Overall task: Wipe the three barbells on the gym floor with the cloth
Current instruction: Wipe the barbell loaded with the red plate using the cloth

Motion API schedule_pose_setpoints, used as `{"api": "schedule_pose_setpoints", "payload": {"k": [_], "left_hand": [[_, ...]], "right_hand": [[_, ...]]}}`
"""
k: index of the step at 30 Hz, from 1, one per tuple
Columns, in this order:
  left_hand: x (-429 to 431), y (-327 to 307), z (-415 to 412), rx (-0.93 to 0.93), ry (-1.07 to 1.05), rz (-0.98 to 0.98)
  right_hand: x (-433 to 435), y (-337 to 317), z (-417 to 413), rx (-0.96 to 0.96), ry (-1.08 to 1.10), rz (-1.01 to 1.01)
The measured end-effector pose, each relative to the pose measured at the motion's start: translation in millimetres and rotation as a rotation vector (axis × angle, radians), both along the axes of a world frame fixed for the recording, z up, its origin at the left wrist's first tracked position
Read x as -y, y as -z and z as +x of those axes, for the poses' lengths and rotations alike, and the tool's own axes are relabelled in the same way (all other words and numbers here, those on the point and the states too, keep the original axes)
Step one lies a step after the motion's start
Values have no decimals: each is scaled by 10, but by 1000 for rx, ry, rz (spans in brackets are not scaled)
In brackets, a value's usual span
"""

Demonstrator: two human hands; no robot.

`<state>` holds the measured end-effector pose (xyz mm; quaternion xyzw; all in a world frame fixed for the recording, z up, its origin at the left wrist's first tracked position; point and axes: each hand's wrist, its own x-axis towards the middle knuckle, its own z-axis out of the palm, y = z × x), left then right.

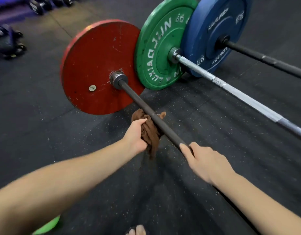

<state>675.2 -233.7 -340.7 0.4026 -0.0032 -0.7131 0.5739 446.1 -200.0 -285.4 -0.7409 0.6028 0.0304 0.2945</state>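
Brown cloth [149, 133], soft and bunched, wraps under the matte dark bar [138, 97], clenched there by the left hand [136, 134]; just beside it the right hand [205, 160] grasps the same bar bare. Three barbells lie on the speckled rubber floor [214, 126]. Beyond the left hand stand three round discs: a scuffed red plate [95, 65], green plate [160, 48] and blue plate [214, 31]. A silver bar [239, 92] and a black bar [265, 60] run beyond the right hand

Dim, soft overhead light; wide-angle edge warp; slight blur.
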Motion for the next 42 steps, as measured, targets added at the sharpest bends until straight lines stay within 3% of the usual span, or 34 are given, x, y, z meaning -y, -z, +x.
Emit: {"api": "schedule_pose_setpoints", "payload": {"k": [4, 10, 14, 17, 23, 32, 36, 42], "left_hand": [[12, -302, -48, 121, 22, 106], [-126, -293, -525, 170, -223, 79], [-302, -165, -858, 4, -368, 6], [-383, -44, -975, 34, -367, -5], [-294, 108, -794, -19, -374, -52], [-561, 242, -1290, 58, -306, 3], [-533, 213, -1163, 198, -327, -5], [-636, 326, -1379, 44, -336, -40]], "right_hand": [[-173, 78, -78, 35, -9, -33], [-180, 174, -117, 12, -46, -157], [-211, 100, -148, -26, -87, -179], [-375, 27, -395, 77, -7, -143], [-942, 146, -1280, -104, -104, -46], [-959, 197, -1291, -57, -99, -152], [-980, 209, -1281, -84, -100, -177], [-967, 217, -1275, -97, -100, -182]]}}
